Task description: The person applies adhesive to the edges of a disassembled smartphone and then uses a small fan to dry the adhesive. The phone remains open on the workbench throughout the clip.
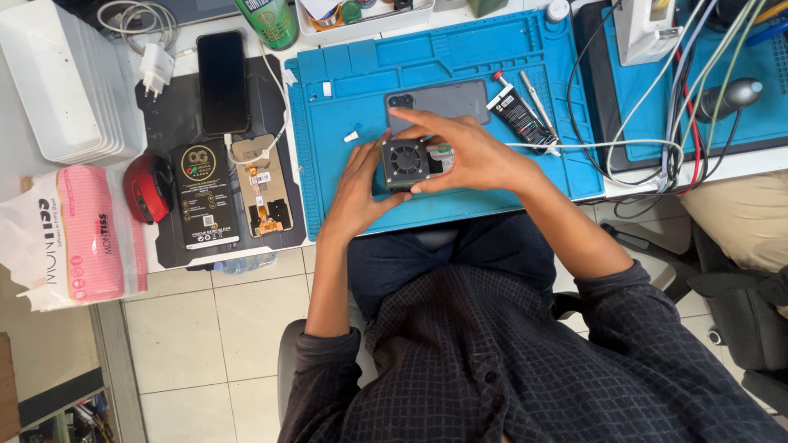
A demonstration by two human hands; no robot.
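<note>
Both my hands hold a small dark square fan unit [406, 162] over the near part of a blue work mat [509, 61]. My left hand [359, 187] grips its left side with the thumb up along the edge. From above and to the right, my right hand [464, 152] wraps over the same unit. A grey phone [447, 99] lies back up on the mat just beyond my fingers. A white cable [591, 145] runs from under my right hand off to the right.
A black glue tube [515, 113] and tweezers [538, 102] lie right of the grey phone. On a black mat to the left are a black phone [222, 80], a phone battery [203, 194] and an opened phone frame [261, 185]. A tissue pack [78, 234] and white box [66, 78] sit far left.
</note>
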